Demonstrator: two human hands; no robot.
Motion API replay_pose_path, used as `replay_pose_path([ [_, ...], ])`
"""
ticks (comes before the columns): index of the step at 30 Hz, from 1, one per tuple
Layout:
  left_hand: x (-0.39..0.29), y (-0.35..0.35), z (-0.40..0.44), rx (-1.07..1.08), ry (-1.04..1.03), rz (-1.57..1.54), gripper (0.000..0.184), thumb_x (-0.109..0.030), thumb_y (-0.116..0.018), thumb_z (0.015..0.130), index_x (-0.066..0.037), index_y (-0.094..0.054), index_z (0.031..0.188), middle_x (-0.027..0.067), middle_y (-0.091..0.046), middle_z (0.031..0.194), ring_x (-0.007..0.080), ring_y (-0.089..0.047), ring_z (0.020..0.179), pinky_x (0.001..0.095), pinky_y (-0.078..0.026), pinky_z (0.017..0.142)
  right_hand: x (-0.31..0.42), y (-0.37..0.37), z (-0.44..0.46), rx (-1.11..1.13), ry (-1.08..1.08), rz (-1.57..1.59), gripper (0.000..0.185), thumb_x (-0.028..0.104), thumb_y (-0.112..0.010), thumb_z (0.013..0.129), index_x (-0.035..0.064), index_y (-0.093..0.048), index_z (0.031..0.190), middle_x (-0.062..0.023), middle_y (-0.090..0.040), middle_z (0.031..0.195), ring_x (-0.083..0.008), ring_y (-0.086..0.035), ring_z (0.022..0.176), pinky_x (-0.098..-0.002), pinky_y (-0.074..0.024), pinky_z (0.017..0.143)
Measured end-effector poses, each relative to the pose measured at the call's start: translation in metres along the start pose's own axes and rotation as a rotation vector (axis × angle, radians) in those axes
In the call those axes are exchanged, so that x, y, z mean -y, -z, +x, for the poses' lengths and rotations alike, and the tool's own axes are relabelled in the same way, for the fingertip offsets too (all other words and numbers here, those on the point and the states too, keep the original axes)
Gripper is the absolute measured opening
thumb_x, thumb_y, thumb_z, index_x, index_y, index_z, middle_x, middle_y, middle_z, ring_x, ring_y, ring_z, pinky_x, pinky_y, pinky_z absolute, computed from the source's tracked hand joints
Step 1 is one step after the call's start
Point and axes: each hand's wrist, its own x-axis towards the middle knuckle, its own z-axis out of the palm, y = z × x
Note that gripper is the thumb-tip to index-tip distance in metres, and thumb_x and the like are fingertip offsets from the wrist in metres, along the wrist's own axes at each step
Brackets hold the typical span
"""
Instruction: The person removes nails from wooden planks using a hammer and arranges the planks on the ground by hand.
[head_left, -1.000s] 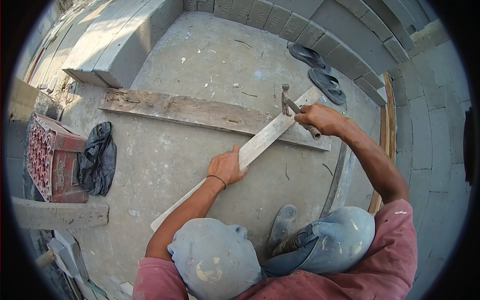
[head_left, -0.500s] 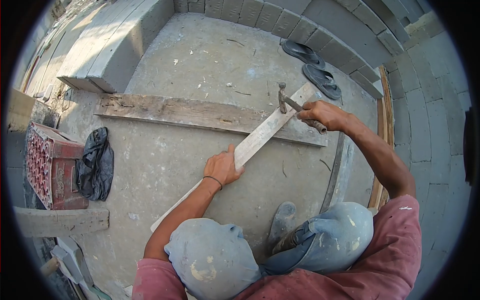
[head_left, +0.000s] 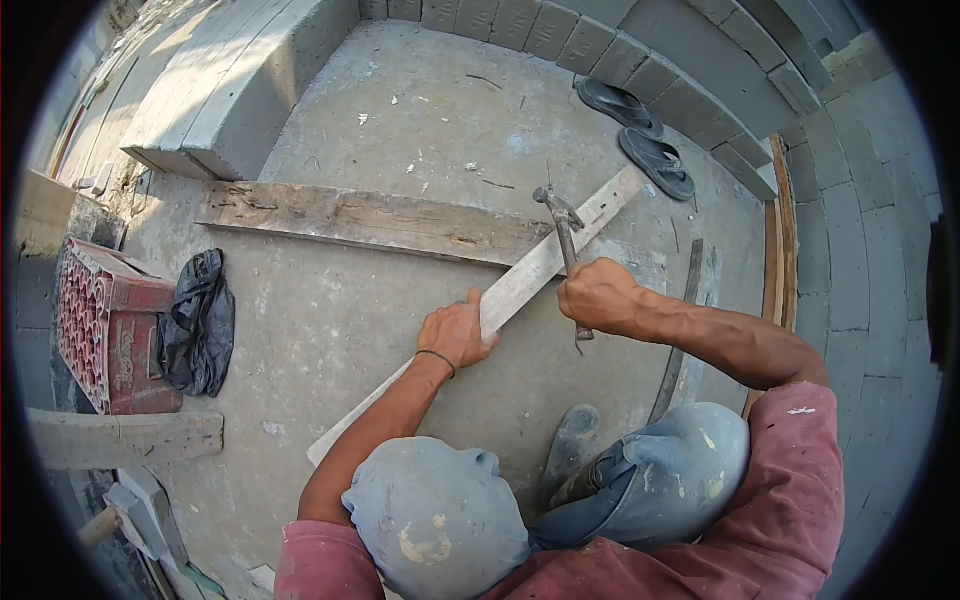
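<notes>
My right hand (head_left: 602,297) is closed round the handle of a claw hammer (head_left: 566,243). The hammer's head is up and away from me, beside the far part of a long pale wooden board (head_left: 522,290). My left hand (head_left: 455,333) grips this board near its middle, thumb and fingers round its edges. Slantwise, the board runs from beside my left forearm across a thicker old plank (head_left: 370,222) lying on the floor. Small dark marks show near the board's far end. Whether the hammer touches the board I cannot tell.
Black flip-flops (head_left: 655,163) lie by the block wall (head_left: 868,255). To the left stand a red bottle crate (head_left: 135,355) with a black plastic bag (head_left: 198,330), and another timber piece (head_left: 130,438). Concrete blocks (head_left: 235,90) border the far left. Thin strips lie right of my foot.
My right hand has drawn nearer to me and slightly left, turning the hammer more upright in view. My left hand keeps its grip on the board. The whole view has shifted slightly.
</notes>
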Motion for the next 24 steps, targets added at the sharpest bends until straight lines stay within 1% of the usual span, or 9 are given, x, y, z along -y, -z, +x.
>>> replay_pose_path([
  [2,0.001,-0.004,0.0,-0.003,-0.022,-0.01,0.06,-0.039,-0.079,0.086,-0.003,-0.048,0.124,0.0253,-0.075,0.102,0.0452,-0.075,0.093,0.0528,-0.059,0.084,-0.003,0.014,-0.021,-0.138,-0.288,0.138,0.019,0.026,-0.074,0.088,0.0089,-0.083,0.09,-0.0106,-0.074,0.08,-0.0305,-0.076,0.077,-0.0484,-0.0618,0.087],
  [6,0.0,-0.002,0.0,-0.013,-0.011,-0.011,0.063,-0.039,-0.08,0.085,-0.003,-0.048,0.126,0.0258,-0.076,0.104,0.0452,-0.075,0.097,0.0525,-0.059,0.086,-0.016,0.038,-0.043,-0.568,-0.08,-0.019,0.027,0.032,-0.073,0.089,0.0071,-0.079,0.081,-0.0086,-0.072,0.079,-0.0281,-0.07,0.089,-0.0461,-0.0436,0.122],
  [7,-0.001,-0.001,0.0,0.009,-0.001,-0.011,0.064,-0.039,-0.081,0.086,-0.003,-0.048,0.127,0.0262,-0.076,0.107,0.0449,-0.075,0.1,0.0519,-0.06,0.088,-0.017,0.029,-0.04,-0.568,-0.088,-0.019,0.027,0.032,-0.073,0.089,0.0071,-0.079,0.081,-0.0086,-0.072,0.079,-0.0281,-0.07,0.089,-0.0461,-0.0436,0.122],
  [9,-0.002,-0.002,0.003,-0.003,-0.006,0.005,0.065,-0.039,-0.081,0.086,-0.003,-0.048,0.128,0.0262,-0.076,0.108,0.0449,-0.075,0.1,0.052,-0.06,0.088,-0.021,-0.008,-0.025,-0.254,0.513,-0.019,0.021,0.027,-0.074,0.081,0.0091,-0.078,0.071,-0.0094,-0.072,0.074,-0.0299,-0.072,0.083,-0.0443,-0.0541,0.109],
  [10,-0.002,-0.006,0.001,-0.006,-0.001,0.013,0.066,-0.04,-0.081,0.086,-0.003,-0.048,0.129,0.0262,-0.076,0.109,0.0448,-0.075,0.1,0.0521,-0.06,0.088,-0.022,-0.023,-0.019,-0.13,0.485,0.005,0.015,0.023,-0.074,0.072,0.0084,-0.077,0.068,-0.0135,-0.071,0.068,-0.0336,-0.073,0.075,-0.0445,-0.061,0.088],
  [14,-0.005,-0.005,-0.003,-0.012,-0.001,0.03,0.069,-0.04,-0.082,0.085,-0.002,-0.047,0.13,0.0258,-0.075,0.111,0.0443,-0.076,0.099,0.052,-0.06,0.088,-0.009,0.002,0.026,-0.115,0.381,0.186,0.012,0.017,-0.074,0.068,0.0055,-0.077,0.069,-0.0179,-0.07,0.066,-0.0392,-0.073,0.071,-0.0479,-0.0598,0.071],
  [17,-0.007,-0.006,-0.002,0.009,0.014,0.036,0.07,-0.042,-0.083,0.084,-0.002,-0.047,0.13,0.0265,-0.075,0.109,0.0444,-0.076,0.097,0.0523,-0.06,0.088,-0.008,0.009,0.037,-0.329,-0.024,0.413,0.012,0.014,-0.075,0.073,0.0024,-0.074,0.068,-0.0197,-0.067,0.066,-0.0421,-0.07,0.07,-0.0494,-0.0579,0.068],
  [20,-0.01,-0.012,-0.004,-0.02,0.004,0.069,0.071,-0.041,-0.084,0.084,-0.002,-0.046,0.13,0.0272,-0.074,0.106,0.0456,-0.076,0.095,0.0533,-0.06,0.086,-0.023,0.016,0.019,-0.964,-0.327,0.659,0.033,0.009,-0.074,0.089,-0.0005,-0.06,0.06,-0.0211,-0.061,0.063,-0.0449,-0.058,0.056,-0.0489,-0.0492,0.058],
  [24,-0.009,-0.012,-0.002,-0.002,0.01,0.066,0.07,-0.041,-0.084,0.083,-0.002,-0.046,0.128,0.0275,-0.074,0.105,0.0467,-0.076,0.092,0.054,-0.06,0.083,-0.082,0.004,-0.018,-1.636,-1.211,1.325,0.046,0.017,-0.08,0.096,0.0055,-0.057,0.057,-0.003,-0.051,0.053,-0.0142,-0.047,0.049,-0.0341,-0.0427,0.055],
])
